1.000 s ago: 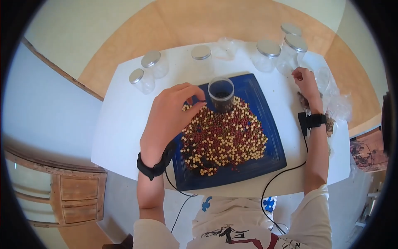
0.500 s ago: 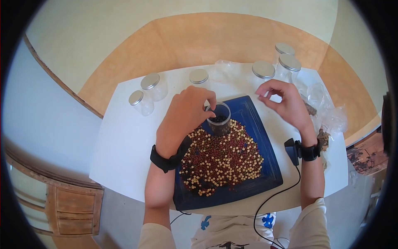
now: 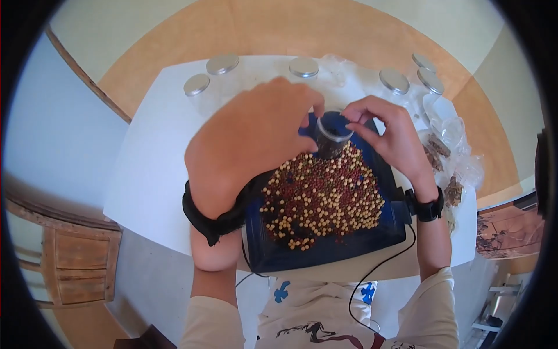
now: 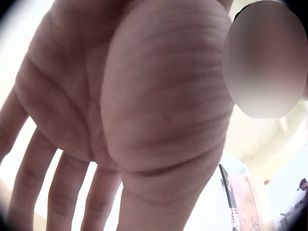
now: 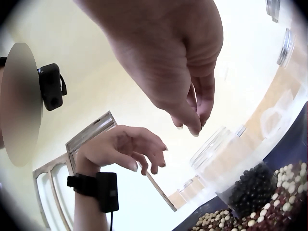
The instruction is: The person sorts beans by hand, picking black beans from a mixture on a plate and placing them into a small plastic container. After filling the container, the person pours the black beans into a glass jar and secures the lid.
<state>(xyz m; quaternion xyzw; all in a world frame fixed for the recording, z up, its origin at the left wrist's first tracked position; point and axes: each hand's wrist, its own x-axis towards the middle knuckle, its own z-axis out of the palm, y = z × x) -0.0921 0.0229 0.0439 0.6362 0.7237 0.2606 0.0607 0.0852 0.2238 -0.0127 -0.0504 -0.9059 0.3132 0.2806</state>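
Note:
A clear jar (image 3: 334, 138), uncapped and partly filled with black beans (image 5: 252, 190), stands at the far side of a blue square tray (image 3: 279, 259). Mixed beans (image 3: 325, 198) in cream, dark red, green and black spread over the tray. My left hand (image 3: 250, 134) hovers left of the jar with fingers apart; the right wrist view shows space between it and the glass. Above the jar's rim is my right hand (image 3: 386, 134), its thumb and fingertips brought together. Nothing shows between those fingertips.
Silver-lidded jars stand along the table's back, including one at the left (image 3: 196, 85) and one at the right (image 3: 394, 81). Crumpled plastic bags (image 3: 450, 134) and brown dried pieces (image 3: 453, 192) lie on the right. A black cable (image 3: 378, 262) runs from the right wrist.
My right hand has come from the table's right side to the jar's mouth. The left hand, pinching over the jar half a second ago, has drawn aside and spread its fingers.

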